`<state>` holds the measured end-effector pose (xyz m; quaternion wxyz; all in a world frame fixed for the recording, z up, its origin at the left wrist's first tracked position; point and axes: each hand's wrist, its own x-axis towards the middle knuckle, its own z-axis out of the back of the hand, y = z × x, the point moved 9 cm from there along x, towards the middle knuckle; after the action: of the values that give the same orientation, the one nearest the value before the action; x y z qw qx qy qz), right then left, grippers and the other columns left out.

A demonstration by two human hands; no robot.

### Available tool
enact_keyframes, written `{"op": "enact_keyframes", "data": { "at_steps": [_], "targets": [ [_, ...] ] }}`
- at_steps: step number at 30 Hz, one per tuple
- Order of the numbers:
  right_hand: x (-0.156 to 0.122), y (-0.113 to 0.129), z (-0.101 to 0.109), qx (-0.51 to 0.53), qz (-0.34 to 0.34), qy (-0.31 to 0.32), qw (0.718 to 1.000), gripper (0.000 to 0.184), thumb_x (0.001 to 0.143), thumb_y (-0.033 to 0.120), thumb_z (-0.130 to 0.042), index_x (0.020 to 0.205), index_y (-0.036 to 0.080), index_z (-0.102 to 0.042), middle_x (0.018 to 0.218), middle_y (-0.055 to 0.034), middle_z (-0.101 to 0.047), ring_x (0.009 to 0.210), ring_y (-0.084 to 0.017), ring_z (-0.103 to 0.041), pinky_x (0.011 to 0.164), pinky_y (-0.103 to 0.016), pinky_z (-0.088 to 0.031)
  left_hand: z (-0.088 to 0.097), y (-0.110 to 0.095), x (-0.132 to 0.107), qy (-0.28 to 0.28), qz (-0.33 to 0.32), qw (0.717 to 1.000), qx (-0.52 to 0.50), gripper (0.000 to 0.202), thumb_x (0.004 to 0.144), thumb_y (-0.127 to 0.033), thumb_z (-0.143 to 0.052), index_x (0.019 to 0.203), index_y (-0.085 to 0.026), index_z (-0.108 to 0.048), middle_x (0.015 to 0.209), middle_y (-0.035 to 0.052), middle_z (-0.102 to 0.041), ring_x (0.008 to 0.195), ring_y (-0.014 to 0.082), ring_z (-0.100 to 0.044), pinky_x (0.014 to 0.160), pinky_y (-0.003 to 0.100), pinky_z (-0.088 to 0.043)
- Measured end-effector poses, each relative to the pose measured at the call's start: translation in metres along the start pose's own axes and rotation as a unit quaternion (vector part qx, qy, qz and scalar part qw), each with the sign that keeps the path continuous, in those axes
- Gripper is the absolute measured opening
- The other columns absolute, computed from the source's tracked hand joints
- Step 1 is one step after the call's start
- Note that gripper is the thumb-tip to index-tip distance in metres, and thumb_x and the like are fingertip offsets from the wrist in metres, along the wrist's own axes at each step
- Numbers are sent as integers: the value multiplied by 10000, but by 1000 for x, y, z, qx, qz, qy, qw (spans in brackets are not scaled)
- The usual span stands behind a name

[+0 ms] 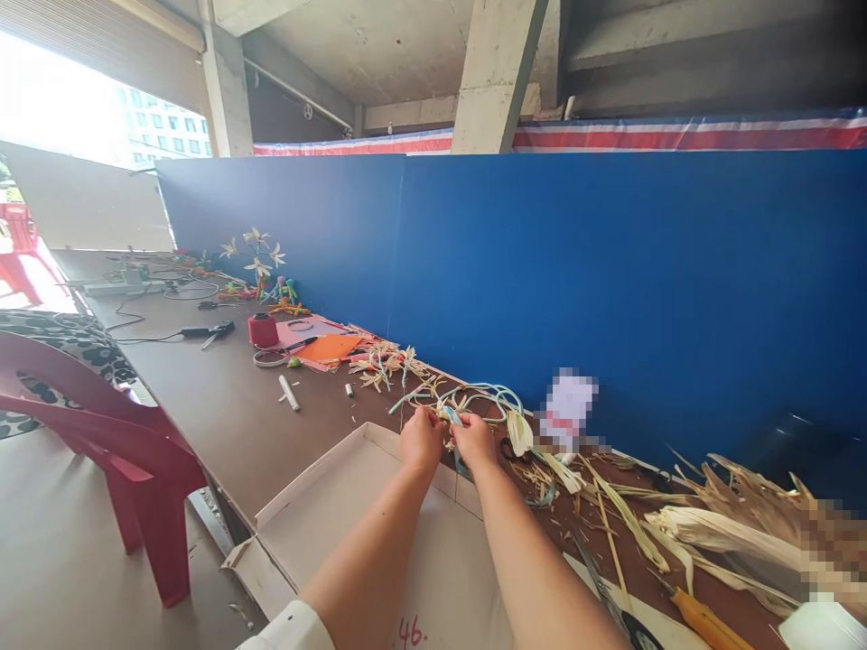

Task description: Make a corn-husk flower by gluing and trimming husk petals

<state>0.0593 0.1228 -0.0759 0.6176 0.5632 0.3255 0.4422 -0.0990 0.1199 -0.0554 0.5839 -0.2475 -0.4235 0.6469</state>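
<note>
My left hand (421, 442) and my right hand (475, 442) are close together over the far edge of a shallow cardboard tray (345, 506). Both have their fingers pinched on a small pale flower-like piece with a light blue strip (452, 416). The fingers hide most of it, so its full shape does not show. Light blue wrapped stems (498, 393) lie just behind my hands. A pale husk bud (519, 433) sits to the right of my right hand, and dried-husk flowers (379, 366) lie beyond my left.
Scissors (606, 587), an orange-handled tool (704, 621) and dried corn husks (731, 528) lie at the right. Farther left are a red thread spool (263, 330), orange paper (330, 349) and a black glue gun (207, 332). A blue partition (610, 262) borders the table; a red chair (149, 478) stands left.
</note>
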Motion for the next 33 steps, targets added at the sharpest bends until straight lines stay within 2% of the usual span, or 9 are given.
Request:
{"op": "enact_keyframes", "data": {
  "at_steps": [3, 6, 12, 16, 19, 24, 29, 31, 33],
  "targets": [
    [-4, 6, 10, -97, 0, -4, 995, 148, 825, 278, -646, 928, 173, -652, 974, -67, -650, 912, -210, -602, 845, -401, -467, -1, -2, -1, 8, -11, 1000, 22, 66, 756, -213, -624, 771, -203, -560, 812, 53, -668, 784, 200, -598, 670, 269, -353],
    [-9, 17, 23, -141, 23, -22, 990, 28, 734, 218, -666, 738, 203, -643, 777, -50, -669, 849, -236, -622, 842, -377, -437, -4, -2, -1, 19, -13, 998, 50, 77, 777, -233, -620, 780, -204, -548, 829, 46, -672, 797, 195, -601, 664, 266, -352],
    [-14, 22, 45, -139, 46, -43, 988, 114, 698, 311, -619, 743, 215, -659, 774, -56, -696, 798, -248, -648, 736, -358, -466, -11, 0, 0, 34, -19, 995, 87, 72, 802, -251, -599, 790, -217, -536, 833, 21, -677, 810, 191, -611, 649, 266, -350],
    [-17, 22, 62, -87, 50, -53, 994, 209, 680, 373, -623, 804, 211, -672, 802, -59, -705, 801, -241, -664, 674, -342, -503, -13, -3, -2, 47, -21, 992, 113, 71, 813, -258, -587, 842, -212, -541, 873, 41, -682, 832, 206, -624, 662, 276, -362],
    [-23, 34, 81, -35, 53, -66, 996, 261, 675, 396, -643, 840, 196, -673, 795, -61, -704, 782, -232, -671, 637, -331, -523, -13, -6, -5, 60, -17, 989, 133, 76, 828, -265, -571, 869, -205, -548, 880, 56, -681, 851, 218, -629, 674, 284, -373],
    [-50, 81, 130, 46, 58, -107, 991, 319, 663, 406, -695, 882, 175, -670, 858, -63, -704, 807, -196, -670, 658, -287, -539, -9, -10, -7, 52, -45, 987, 145, 100, 853, -283, -540, 881, -189, -558, 924, 72, -665, 877, 214, -625, 704, 286, -390],
    [-99, 130, 194, 159, 98, -181, 966, 375, 577, 367, -803, 879, 173, -692, 892, -48, -702, 706, -121, -646, 587, -193, -519, -7, -12, -10, 46, -78, 984, 156, 132, 860, -306, -534, 862, -179, -573, 989, 82, -635, 855, 199, -617, 716, 287, -404],
    [-120, 137, 216, 166, 107, -206, 959, 388, 570, 356, -816, 894, 179, -699, 894, -43, -699, 674, -98, -630, 574, -175, -511, -5, -13, -11, 45, -91, 982, 161, 120, 852, -298, -552, 847, -180, -576, 990, 75, -630, 850, 190, -611, 719, 282, -407],
    [-140, 134, 237, 172, 106, -239, 950, 384, 572, 356, -819, 892, 179, -703, 887, -41, -692, 653, -81, -610, 550, -156, -492, -2, -16, -14, 44, -107, 979, 169, 114, 851, -294, -559, 830, -184, -578, 969, 65, -628, 842, 186, -605, 718, 283, -410]
  ]
}}
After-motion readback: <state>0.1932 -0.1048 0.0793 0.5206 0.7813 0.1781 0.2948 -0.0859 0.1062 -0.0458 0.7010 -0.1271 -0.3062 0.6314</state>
